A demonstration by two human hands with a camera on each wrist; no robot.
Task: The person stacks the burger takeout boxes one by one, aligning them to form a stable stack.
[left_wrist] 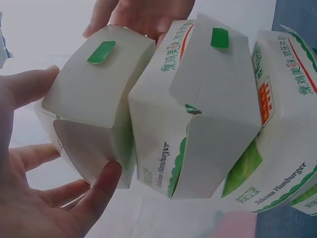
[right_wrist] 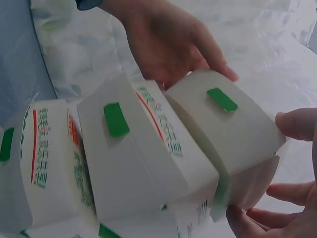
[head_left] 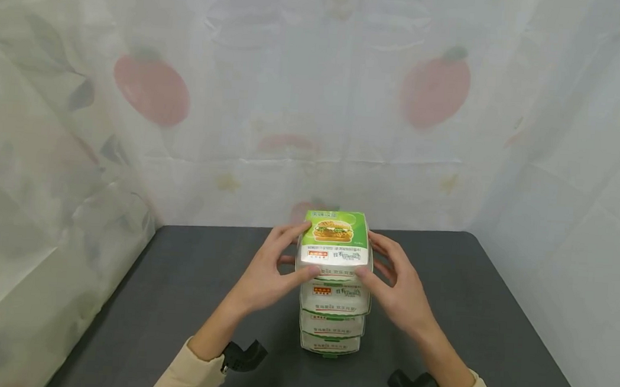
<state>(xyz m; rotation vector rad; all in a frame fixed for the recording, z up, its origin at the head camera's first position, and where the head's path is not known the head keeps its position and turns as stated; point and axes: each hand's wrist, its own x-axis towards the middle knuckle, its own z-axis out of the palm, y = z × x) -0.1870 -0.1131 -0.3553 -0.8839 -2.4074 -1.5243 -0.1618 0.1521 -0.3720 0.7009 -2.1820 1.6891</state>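
Note:
Several white and green cardboard hamburger boxes stand in one stack on the dark table. The top hamburger box (head_left: pixel 336 233) has a burger picture on its green lid. My left hand (head_left: pixel 265 270) grips this top box from the left, thumb at its front edge and fingers along the side. From the right, my right hand (head_left: pixel 397 282) holds the same box, its thumb also at the front. The lower boxes (head_left: pixel 333 325) sit beneath, slightly uneven. In the left wrist view, green tabs show on the front flaps of the top box (left_wrist: pixel 94 84) and the box below it (left_wrist: pixel 218 79).
The dark table (head_left: pixel 193 281) has rounded far corners. Behind it hangs a pale curtain (head_left: pixel 295 86) with red fruit prints, close to the table's far edge. More sheeting (head_left: pixel 579 233) lines the right side, and patterned sheeting (head_left: pixel 30 230) lines the left.

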